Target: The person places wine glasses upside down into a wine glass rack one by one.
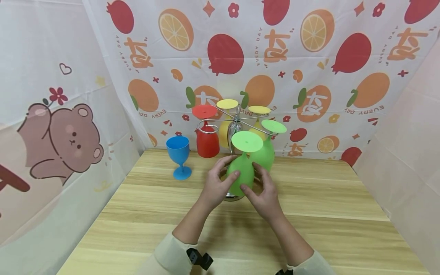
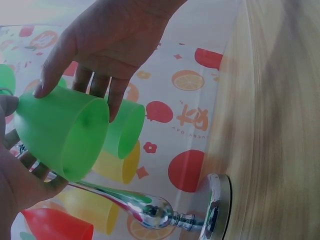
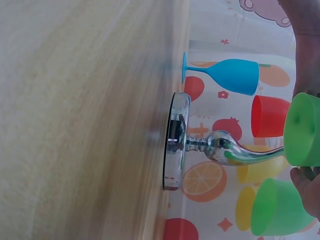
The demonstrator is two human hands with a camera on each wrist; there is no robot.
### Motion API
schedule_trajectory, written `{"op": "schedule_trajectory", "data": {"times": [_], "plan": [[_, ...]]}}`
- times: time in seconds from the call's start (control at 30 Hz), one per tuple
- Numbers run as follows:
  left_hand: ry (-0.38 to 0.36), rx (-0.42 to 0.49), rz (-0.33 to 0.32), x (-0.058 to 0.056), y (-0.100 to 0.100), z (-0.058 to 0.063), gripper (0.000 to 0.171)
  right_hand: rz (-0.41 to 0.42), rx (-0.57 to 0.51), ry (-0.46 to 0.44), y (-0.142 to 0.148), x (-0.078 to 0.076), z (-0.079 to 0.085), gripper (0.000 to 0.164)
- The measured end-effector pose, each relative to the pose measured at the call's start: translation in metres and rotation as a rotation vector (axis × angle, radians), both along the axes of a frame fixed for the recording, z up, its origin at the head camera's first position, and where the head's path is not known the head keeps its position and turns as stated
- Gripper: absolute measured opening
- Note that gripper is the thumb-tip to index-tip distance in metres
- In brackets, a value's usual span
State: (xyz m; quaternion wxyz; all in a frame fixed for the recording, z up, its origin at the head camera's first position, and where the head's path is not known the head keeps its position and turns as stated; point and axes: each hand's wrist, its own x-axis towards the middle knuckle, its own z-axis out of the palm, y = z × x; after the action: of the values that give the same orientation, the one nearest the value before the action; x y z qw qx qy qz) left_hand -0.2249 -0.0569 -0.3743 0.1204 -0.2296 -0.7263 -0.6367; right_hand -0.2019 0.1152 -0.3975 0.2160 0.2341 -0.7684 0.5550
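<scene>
An upside-down green goblet [image 1: 242, 173] is held between both hands at the near side of a metal goblet rack [image 1: 236, 126]. My left hand [image 1: 215, 182] grips its bowl from the left, thumb in front. From the right, my right hand [image 1: 264, 194] holds the same bowl, its thumb on the near side and fingers reaching behind. The goblet's round foot hides whether its stem sits in a rack loop. In the left wrist view the bowl's open rim [image 2: 85, 140] faces the tabletop, above the rack's chrome base [image 2: 216, 207].
A blue goblet [image 1: 178, 152] stands upright left of the rack. Hanging upside down are a red goblet [image 1: 207, 145], another green goblet [image 3: 280, 207] and two yellow ones, partly hidden. Behind the wooden table [image 1: 309, 229] hangs a fruit-print cloth [image 1: 288, 76].
</scene>
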Motion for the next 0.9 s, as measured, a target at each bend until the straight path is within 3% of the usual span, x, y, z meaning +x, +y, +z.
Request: {"op": "schedule_trajectory", "data": {"times": [0.1,0.43,0.77,0.9], "plan": [[0.006,0.001,0.003,0.0,0.0,-0.001,0.044,0.002,-0.003,0.013,0.003,-0.009,-0.013,0.071],[-0.001,-0.002,0.009,0.0,0.0,0.001,0.044,0.013,-0.005,0.018,0.003,-0.01,-0.015,0.072],[-0.019,-0.015,0.022,0.001,-0.001,0.002,0.044,0.013,0.02,0.007,-0.003,0.01,0.018,0.065],[-0.013,-0.013,0.018,0.001,-0.002,0.002,0.046,0.019,0.0,0.01,-0.002,0.005,0.016,0.061]]}}
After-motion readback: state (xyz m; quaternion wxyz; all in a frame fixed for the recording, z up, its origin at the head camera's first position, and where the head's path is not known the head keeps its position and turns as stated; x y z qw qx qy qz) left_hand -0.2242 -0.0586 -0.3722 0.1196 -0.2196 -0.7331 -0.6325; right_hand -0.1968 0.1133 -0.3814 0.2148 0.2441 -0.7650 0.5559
